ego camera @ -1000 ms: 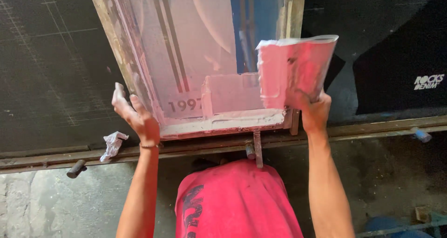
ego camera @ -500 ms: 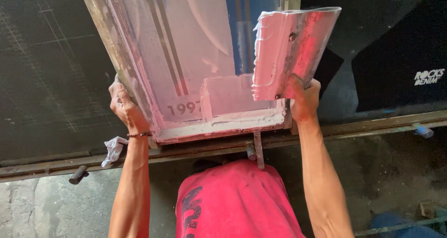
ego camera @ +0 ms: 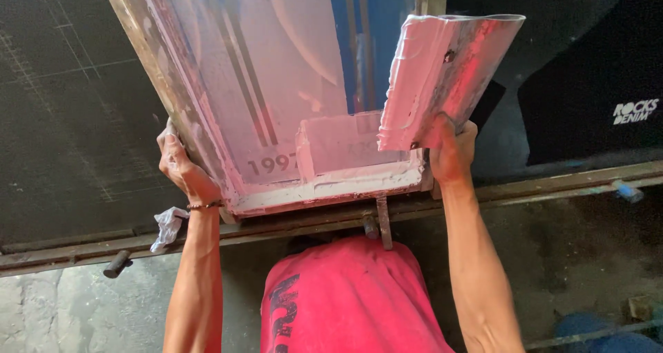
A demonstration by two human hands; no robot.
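Both hands are holding a paint-coated printing screen at the bench edge.

The right hand is clenching the lower edge of a wide squeegee smeared with pale pink ink, tilting it up at the upper right of the frame. The left hand is gripping the left rail of the wooden screen frame, which is filling the upper centre. Doing this well likely means keeping the frame steady and the blade angled evenly. Below, a metal rail is running along the dark bench, with a crumpled rag lying at lower left.
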